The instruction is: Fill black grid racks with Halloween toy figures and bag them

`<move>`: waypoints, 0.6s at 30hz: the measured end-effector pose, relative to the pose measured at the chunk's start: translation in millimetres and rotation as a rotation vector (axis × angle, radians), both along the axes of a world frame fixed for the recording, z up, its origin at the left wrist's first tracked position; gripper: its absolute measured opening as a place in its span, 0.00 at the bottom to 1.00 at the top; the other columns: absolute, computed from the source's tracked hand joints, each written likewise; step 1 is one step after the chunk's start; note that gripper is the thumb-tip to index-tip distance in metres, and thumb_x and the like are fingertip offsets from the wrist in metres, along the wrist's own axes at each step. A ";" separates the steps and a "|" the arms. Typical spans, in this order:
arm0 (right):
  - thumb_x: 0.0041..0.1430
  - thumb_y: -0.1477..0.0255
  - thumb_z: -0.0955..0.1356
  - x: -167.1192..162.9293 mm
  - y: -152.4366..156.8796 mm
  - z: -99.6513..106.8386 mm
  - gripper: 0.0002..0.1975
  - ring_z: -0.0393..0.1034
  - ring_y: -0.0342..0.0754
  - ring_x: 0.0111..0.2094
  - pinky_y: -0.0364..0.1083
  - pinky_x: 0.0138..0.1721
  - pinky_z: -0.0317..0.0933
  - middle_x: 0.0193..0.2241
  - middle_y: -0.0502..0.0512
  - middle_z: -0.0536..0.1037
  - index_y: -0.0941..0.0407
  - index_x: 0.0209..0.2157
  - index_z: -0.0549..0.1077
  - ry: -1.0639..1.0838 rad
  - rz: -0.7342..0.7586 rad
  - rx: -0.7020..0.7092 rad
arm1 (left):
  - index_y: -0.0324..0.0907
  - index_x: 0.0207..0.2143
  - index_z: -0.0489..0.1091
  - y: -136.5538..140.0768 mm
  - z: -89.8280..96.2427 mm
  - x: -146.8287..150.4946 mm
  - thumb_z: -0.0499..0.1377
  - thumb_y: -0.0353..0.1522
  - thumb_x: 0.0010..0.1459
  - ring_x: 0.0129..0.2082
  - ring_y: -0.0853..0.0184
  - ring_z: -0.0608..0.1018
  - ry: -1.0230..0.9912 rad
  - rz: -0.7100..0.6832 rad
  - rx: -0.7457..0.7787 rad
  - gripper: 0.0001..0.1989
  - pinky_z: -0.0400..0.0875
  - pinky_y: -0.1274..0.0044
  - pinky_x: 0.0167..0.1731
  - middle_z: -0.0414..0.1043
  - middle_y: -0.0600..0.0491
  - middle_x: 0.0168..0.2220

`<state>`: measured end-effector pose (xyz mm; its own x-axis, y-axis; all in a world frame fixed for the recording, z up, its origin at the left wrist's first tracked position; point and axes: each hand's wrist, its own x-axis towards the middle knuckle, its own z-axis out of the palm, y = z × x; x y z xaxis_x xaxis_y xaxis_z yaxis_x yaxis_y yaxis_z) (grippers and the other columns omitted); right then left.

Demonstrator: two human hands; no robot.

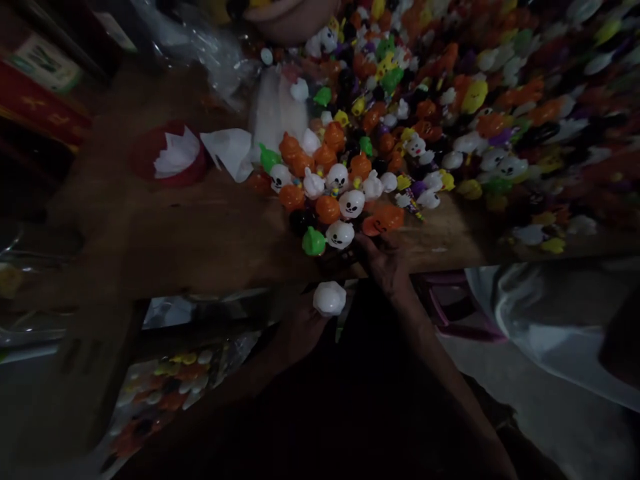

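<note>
The left hand (300, 330) had its fingers closed on the white toy (329, 299), just off the worktop's (200, 233) near edge. The right hand (389, 268) was at the orange toy (385, 219), its grip too dim to tell. A light, low hold probably suited best, sparing the clustered toys (328, 209).

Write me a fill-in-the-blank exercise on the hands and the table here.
The left hand holds a ____ rounded piece.
The face-bearing figure directly above the right hand in the picture is ____.
Crumpled white material sits in a round ____ dish.
The table has a top made of ____.

Missing words: white; orange; red; wood.
</note>
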<state>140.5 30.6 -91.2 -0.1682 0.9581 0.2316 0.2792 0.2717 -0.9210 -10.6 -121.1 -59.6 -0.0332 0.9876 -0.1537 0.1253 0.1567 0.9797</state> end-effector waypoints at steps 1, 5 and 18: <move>0.63 0.53 0.70 -1.5 1.7 2.7 0.18 0.79 0.52 0.43 0.51 0.48 0.74 0.38 0.55 0.84 0.53 0.37 0.80 -0.014 0.023 0.014 | 0.43 0.47 0.81 1.7 0.4 2.0 0.59 0.38 0.68 0.49 0.60 0.83 -0.009 0.001 0.015 0.13 0.76 0.66 0.57 0.84 0.48 0.47; 0.65 0.55 0.69 0.4 2.7 11.9 0.16 0.79 0.54 0.40 0.53 0.47 0.74 0.36 0.58 0.84 0.54 0.37 0.80 -0.121 0.071 0.149 | 0.44 0.45 0.81 7.3 -0.6 12.0 0.60 0.39 0.67 0.47 0.61 0.84 -0.097 0.035 0.009 0.13 0.80 0.70 0.49 0.83 0.48 0.48; 0.68 0.57 0.66 -1.7 6.0 -7.4 0.15 0.80 0.57 0.44 0.56 0.49 0.75 0.40 0.61 0.85 0.52 0.40 0.81 -0.285 0.116 0.147 | 0.40 0.48 0.80 23.3 -11.7 28.3 0.62 0.42 0.68 0.34 0.65 0.83 -0.331 0.027 -0.043 0.16 0.77 0.75 0.35 0.84 0.45 0.43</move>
<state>138.7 36.6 -98.6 -0.3523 0.8885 0.2940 0.4787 0.4411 -0.7591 17.7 -97.8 -71.3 -0.0002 0.9793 -0.2024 -0.2031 0.1981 0.9589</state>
